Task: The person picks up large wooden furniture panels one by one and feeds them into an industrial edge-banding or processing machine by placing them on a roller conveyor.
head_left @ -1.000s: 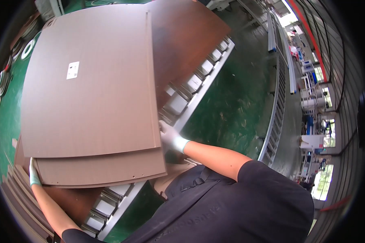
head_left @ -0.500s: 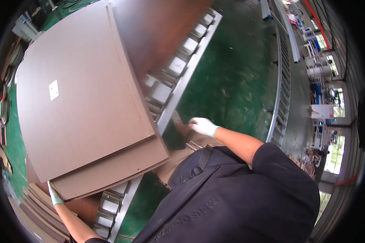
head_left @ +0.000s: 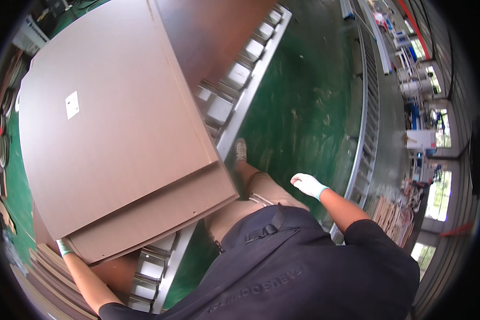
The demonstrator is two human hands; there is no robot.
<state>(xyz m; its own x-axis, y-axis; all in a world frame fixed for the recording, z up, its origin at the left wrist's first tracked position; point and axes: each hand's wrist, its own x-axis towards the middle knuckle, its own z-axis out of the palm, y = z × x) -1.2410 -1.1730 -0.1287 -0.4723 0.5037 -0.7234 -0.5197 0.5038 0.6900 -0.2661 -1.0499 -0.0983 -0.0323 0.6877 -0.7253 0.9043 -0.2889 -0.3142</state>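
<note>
open room around right hand (head_left: 309, 185), panels (head_left: 117, 133) ahead of left hand (head_left: 64, 248)

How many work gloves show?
2: one on the left hand, partly hidden at the near-left corner of the taupe panels; one on the right hand, apart from them.

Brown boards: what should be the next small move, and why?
Perhaps bring the right hand to the near right corner of the lower board: that hand hangs apart, over the floor, while the left hand is at the near left corner.
</note>
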